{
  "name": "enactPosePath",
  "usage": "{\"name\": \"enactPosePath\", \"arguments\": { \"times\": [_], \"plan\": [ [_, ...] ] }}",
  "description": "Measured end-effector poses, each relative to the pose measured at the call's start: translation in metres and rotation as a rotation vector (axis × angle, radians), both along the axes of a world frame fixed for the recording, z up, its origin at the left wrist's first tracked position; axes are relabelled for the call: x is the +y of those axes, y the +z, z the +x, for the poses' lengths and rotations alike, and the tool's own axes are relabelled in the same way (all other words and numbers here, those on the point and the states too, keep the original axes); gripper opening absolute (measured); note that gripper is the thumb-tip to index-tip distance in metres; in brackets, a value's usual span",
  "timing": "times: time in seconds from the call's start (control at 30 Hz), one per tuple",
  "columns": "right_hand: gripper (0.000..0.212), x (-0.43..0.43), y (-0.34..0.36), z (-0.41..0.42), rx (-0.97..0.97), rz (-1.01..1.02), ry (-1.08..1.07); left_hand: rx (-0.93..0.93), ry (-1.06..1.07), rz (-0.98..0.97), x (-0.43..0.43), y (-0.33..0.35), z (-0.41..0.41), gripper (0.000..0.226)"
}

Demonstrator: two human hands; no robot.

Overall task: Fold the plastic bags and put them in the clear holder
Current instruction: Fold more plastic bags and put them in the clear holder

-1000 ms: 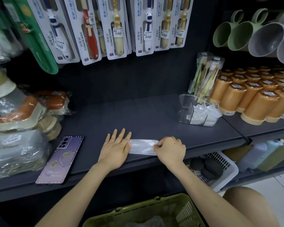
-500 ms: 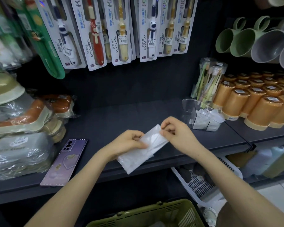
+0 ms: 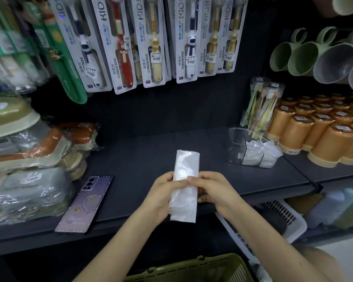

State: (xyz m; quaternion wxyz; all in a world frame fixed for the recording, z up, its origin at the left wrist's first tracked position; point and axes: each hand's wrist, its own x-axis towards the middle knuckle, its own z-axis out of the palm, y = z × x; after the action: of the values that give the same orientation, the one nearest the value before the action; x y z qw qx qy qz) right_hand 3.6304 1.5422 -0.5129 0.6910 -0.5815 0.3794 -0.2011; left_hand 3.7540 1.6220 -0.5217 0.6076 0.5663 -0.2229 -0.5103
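Plastic bag (image 3: 184,180) is folded to a narrow translucent strip and held in both hands over the front edge of the dark shelf (image 3: 141,151). Its long axis runs straight away from the person, with the far end over the shelf and the near end hanging past the edge. I cannot tell whether the far end touches the shelf. Left hand (image 3: 161,195) grips the strip's left edge at about mid-length, fingers curled round it. Right hand (image 3: 214,192) pinches the right edge opposite, thumb on top and the other fingers curled under. Both hands are closed on the bag, neither free. The strip is still long, so the step in hand looks like more folding along its length, not yet placing. Clear holder (image 3: 251,147) stands on the shelf ahead and to the right of the hands, apart from the bag. It has folded white bags in it already, and sits just beside the rows of orange cups (image 3: 324,139). The right hand is nearer the holder, so the drop likely goes forward-right from that side. A phone (image 3: 85,202) lies flat on the shelf to the left, apart from the hands. A green basket (image 3: 194,269) is below, near the person.
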Motion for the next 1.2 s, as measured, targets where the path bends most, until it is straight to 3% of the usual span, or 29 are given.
{"name": "enactPosePath", "arguments": {
  "times": [0.17, 0.33, 0.47, 0.6, 0.73, 0.83, 0.9, 1.0, 1.07, 1.13, 1.2],
  "plan": [
    [0.013, -0.003, -0.001, 0.003, 0.016, -0.01, -0.004, 0.109, -0.036, -0.023, 0.008, -0.001, 0.007, 0.014],
    [0.01, -0.006, -0.003, -0.002, 0.016, -0.039, 0.022, -0.068, -0.078, -0.025, 0.011, -0.002, 0.014, 0.015],
    [0.015, -0.003, -0.006, -0.009, -0.134, -0.047, -0.036, -0.078, -0.065, -0.045, 0.009, -0.004, 0.012, 0.011],
    [0.009, -0.004, -0.005, -0.018, -0.213, -0.268, -0.067, -0.002, -0.115, -0.047, 0.006, 0.002, 0.01, 0.021],
    [0.027, -0.009, -0.004, -0.027, -0.241, -0.533, -0.006, 0.191, -0.301, 0.051, 0.007, 0.015, 0.014, 0.042],
    [0.035, -0.016, -0.009, -0.034, -0.233, -0.763, 0.037, 0.168, -0.362, 0.122, 0.001, 0.014, 0.012, 0.063],
    [0.033, -0.021, -0.01, -0.037, -0.244, -0.848, 0.044, 0.107, -0.378, 0.097, -0.005, 0.013, 0.01, 0.052],
    [0.031, -0.032, -0.01, -0.045, -0.225, -0.701, 0.047, -0.063, -0.397, 0.054, -0.014, 0.008, 0.011, 0.046],
    [0.031, -0.04, -0.006, -0.053, -0.296, -0.395, 0.09, -0.221, -0.375, 0.029, -0.022, 0.007, 0.01, 0.039],
    [0.046, -0.048, 0.002, -0.06, -0.36, -0.099, 0.104, -0.353, -0.341, -0.011, -0.03, 0.009, 0.005, 0.027],
    [0.043, -0.055, 0.008, -0.062, -0.27, -0.085, 0.08, -0.473, -0.32, -0.043, -0.042, 0.009, 0.002, 0.021]
  ]
}}
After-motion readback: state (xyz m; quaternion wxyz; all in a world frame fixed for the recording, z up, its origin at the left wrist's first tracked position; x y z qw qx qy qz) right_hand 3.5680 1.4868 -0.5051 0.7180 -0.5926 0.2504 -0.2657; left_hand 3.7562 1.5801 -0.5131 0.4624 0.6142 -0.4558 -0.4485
